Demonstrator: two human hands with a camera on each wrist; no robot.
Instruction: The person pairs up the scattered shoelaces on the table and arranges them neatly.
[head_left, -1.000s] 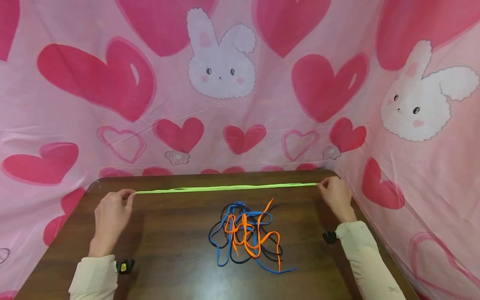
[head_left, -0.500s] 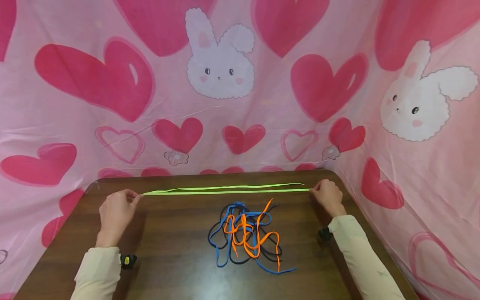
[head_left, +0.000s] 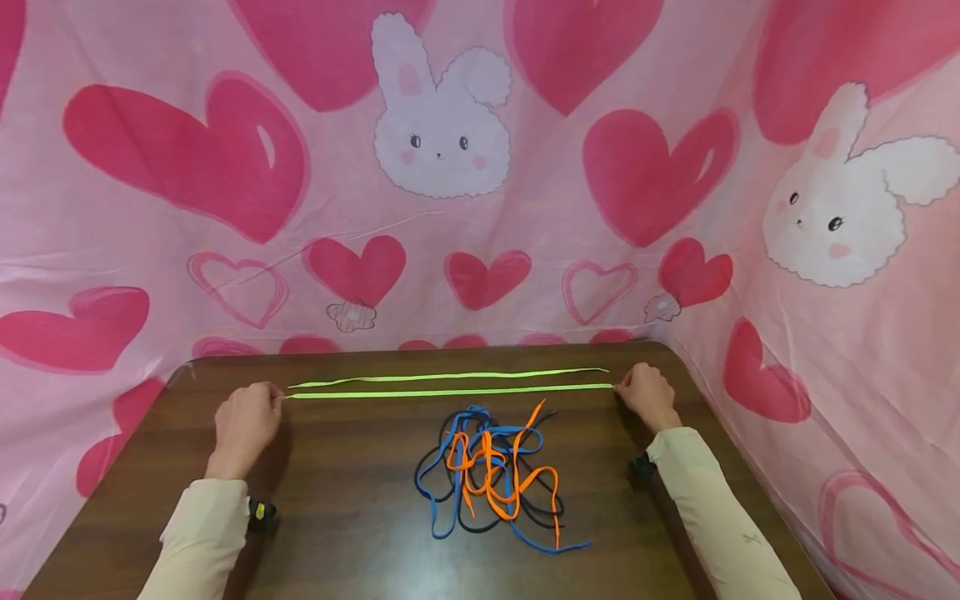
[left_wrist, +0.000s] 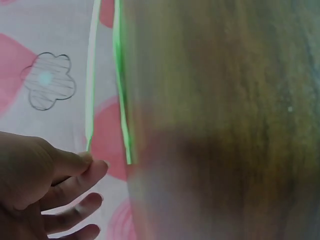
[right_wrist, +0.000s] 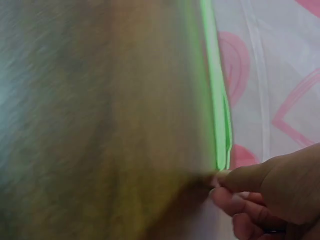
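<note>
A neon green shoelace is stretched straight from side to side above the far part of the table. The left hand pinches its left end between thumb and index finger, the other fingers loosely bent behind. At the opposite end, the right hand holds the lace between thumb and fingertips. Just behind runs a second green strand, slightly wavy, with neither hand on it. Its loose tip shows beside the left fingers in the left wrist view.
Nearer the person, a loose tangle of orange, blue and black laces lies on the dark wooden table. A pink cloth with hearts and rabbits hangs behind and to the right of the table.
The green strands were together between both hands; now one lies behind while the other has come toward the person, held by both hands. The hands have moved slightly inward. The tangle has stayed put.
</note>
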